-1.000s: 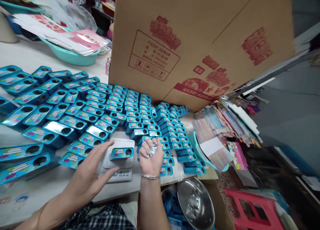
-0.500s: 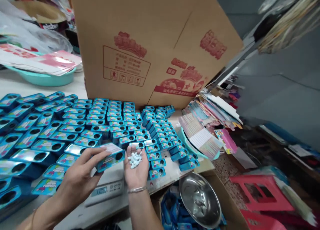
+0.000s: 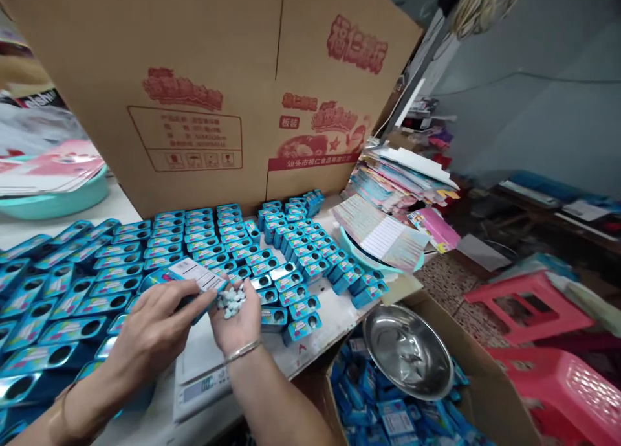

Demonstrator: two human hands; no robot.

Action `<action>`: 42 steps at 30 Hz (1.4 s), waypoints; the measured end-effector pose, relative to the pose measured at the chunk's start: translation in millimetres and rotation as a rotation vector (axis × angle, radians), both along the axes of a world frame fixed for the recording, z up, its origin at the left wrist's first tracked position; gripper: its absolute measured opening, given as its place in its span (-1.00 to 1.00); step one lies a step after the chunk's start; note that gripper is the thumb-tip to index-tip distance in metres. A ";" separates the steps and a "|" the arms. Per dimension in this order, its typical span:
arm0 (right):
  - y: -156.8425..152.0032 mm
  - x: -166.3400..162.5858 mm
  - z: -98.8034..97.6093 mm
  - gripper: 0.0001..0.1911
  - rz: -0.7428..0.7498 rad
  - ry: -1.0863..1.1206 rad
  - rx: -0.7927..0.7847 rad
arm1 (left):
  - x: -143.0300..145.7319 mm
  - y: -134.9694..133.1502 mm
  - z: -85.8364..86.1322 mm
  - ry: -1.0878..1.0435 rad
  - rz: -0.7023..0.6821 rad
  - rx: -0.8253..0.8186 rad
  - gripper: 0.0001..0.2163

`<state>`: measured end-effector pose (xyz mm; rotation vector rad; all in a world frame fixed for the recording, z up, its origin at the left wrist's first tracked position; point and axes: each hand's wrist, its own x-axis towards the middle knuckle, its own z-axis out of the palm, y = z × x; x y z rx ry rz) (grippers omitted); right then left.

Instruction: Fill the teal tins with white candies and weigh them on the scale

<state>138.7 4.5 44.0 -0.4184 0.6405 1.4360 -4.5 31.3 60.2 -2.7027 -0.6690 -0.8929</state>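
My left hand (image 3: 152,320) grips a small blue tin (image 3: 194,274) with a white printed label, tipped on its side. The tin's end touches the palm of my right hand (image 3: 240,326), which is cupped upward around a small heap of pale blue candies (image 3: 231,301). Whether any candies are inside the tin cannot be seen. Under the hands, partly covered, is a white digital scale (image 3: 187,362) with a lit display. Many similar blue tins with round holes in their tops (image 3: 301,328) stand in rows around the hands.
Behind the tins rises a large cardboard carton (image 3: 252,57) with red print. To the right are a turquoise basin (image 3: 347,244) and stacked papers (image 3: 388,180). Below the table edge, a steel bowl (image 3: 407,352) sits over blue packs in an open box (image 3: 470,375). Red stools (image 3: 528,303) stand beyond.
My left hand has tilted the tin and brought its end against my right palm, by the candies. Both hands are off the scale's pan, and its display reads near zero. The view has shifted.
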 end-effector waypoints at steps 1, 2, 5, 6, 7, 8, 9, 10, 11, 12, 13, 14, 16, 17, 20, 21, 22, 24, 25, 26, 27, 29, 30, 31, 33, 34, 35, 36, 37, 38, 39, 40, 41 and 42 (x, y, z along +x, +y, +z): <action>0.0 1.0 1.9 -0.67 0.004 0.001 0.005 | 0.3 0.3 -0.2 -0.013 0.010 -0.023 -0.60; -0.5 2.3 3.3 -0.67 0.007 0.000 0.007 | 0.4 0.3 -0.7 -0.034 0.021 -0.048 -0.61; -4.7 7.7 3.6 -0.66 0.020 -0.024 0.004 | -1.4 -2.9 -2.6 -0.133 0.091 -0.195 -0.67; -7.1 10.3 2.5 -0.66 0.028 -0.038 0.005 | -2.6 -5.3 -3.4 -0.176 0.128 -0.269 -0.69; -9.9 13.3 1.0 -0.66 0.038 -0.054 0.011 | -4.0 -8.4 -4.7 -0.226 0.170 -0.349 -0.70; -12.9 16.8 -0.8 -0.66 0.046 -0.068 0.022 | -5.6 -12.1 -6.7 -0.275 0.211 -0.431 -0.71; -15.9 20.7 -2.6 -0.66 0.052 -0.080 0.030 | -7.2 -16.2 -9.8 -0.320 0.248 -0.504 -0.71; -18.7 25.0 -4.3 -0.65 0.052 -0.093 0.038 | -8.9 -20.2 -14.4 -0.356 0.278 -0.568 -0.70; -21.2 29.5 -6.0 -0.66 0.047 -0.109 0.043 | -10.5 -24.0 -20.6 -0.386 0.305 -0.625 -0.68; -23.2 34.1 -7.5 -0.66 0.035 -0.127 0.047 | -12.0 -27.2 -28.5 -0.408 0.327 -0.686 -0.65; -24.9 38.6 -8.9 -0.67 0.021 -0.148 0.051 | -13.4 -29.7 -37.8 -0.424 0.344 -0.748 -0.62; -26.3 42.9 -10.0 -0.67 0.009 -0.169 0.063 | -14.5 -31.3 -48.0 -0.434 0.352 -0.811 -0.60; -28.6 50.6 -11.6 -0.69 -0.002 -0.207 0.104 | -16.3 -32.4 -68.5 -0.436 0.337 -0.929 -0.59; -29.7 53.9 -12.0 -0.70 -0.002 -0.224 0.129 | -17.1 -32.2 -77.0 -0.430 0.320 -0.974 -0.60; -33.8 61.5 -11.9 -0.74 -0.003 -0.289 0.209 | -21.2 -32.6 -87.2 -0.393 0.278 -1.023 -0.63; -35.3 63.4 -11.6 -0.75 -0.005 -0.308 0.231 | -23.6 -34.0 -84.0 -0.384 0.271 -1.008 -0.59; -36.9 65.0 -11.3 -0.77 -0.008 -0.323 0.250 | -26.6 -36.4 -77.6 -0.382 0.264 -0.981 -0.53; -39.5 67.4 -10.8 -0.80 -0.017 -0.334 0.276 | -34.5 -43.3 -58.0 -0.430 0.271 -0.905 -0.38; -40.4 68.0 -10.6 -0.81 -0.024 -0.333 0.286 | -39.4 -47.4 -46.7 -0.485 0.288 -0.873 -0.33; -40.8 68.1 -10.6 -0.81 -0.029 -0.334 0.292 | -44.7 -51.5 -35.9 -0.556 0.316 -0.851 -0.30; -40.9 67.7 -10.5 -0.81 -0.029 -0.343 0.294 | -50.3 -55.4 -26.7 -0.633 0.353 -0.842 -0.30; -39.5 65.1 -10.4 -0.80 -0.010 -0.385 0.289 | -61.5 -62.2 -15.9 -0.764 0.418 -0.868 -0.33; -38.3 63.1 -10.3 -0.79 0.007 -0.410 0.281 | -66.7 -65.0 -14.7 -0.810 0.438 -0.900 -0.35; -36.7 60.6 -10.1 -0.79 0.022 -0.432 0.270 | -71.3 -67.5 -16.1 -0.839 0.448 -0.939 -0.37; -33.3 54.9 -9.7 -0.79 0.041 -0.449 0.250 | -78.4 -71.6 -23.7 -0.862 0.453 -1.015 -0.42; -31.6 52.0 -9.5 -0.80 0.046 -0.448 0.242 | -80.8 -73.3 -28.6 -0.864 0.457 -1.040 -0.44; -30.0 49.3 -9.4 -0.80 0.051 -0.449 0.240 | -82.5 -74.8 -33.2 -0.863 0.466 -1.055 -0.46; -28.5 46.8 -9.4 -0.79 0.059 -0.455 0.244 | -83.5 -76.1 -37.2 -0.859 0.476 -1.062 -0.46; -27.2 44.5 -9.5 -0.77 0.069 -0.467 0.253 | -84.0 -77.1 -40.4 -0.854 0.483 -1.067 -0.46; -26.0 42.6 -9.8 -0.76 0.079 -0.483 0.265 | -84.2 -77.9 -42.7 -0.851 0.490 -1.071 -0.46; -24.8 41.0 -10.1 -0.75 0.087 -0.500 0.278 | -84.1 -78.3 -44.3 -0.846 0.490 -1.076 -0.46; -23.6 39.6 -10.4 -0.74 0.093 -0.514 0.290 | -83.8 -78.4 -45.4 -0.838 0.486 -1.081 -0.46; -22.3 38.3 -10.7 -0.74 0.098 -0.522 0.298 | -83.5 -78.4 -46.1 -0.827 0.480 -1.083 -0.46; -21.0 37.1 -10.9 -0.75 0.101 -0.524 0.302 | -83.1 -78.2 -46.6 -0.814 0.474 -1.081 -0.47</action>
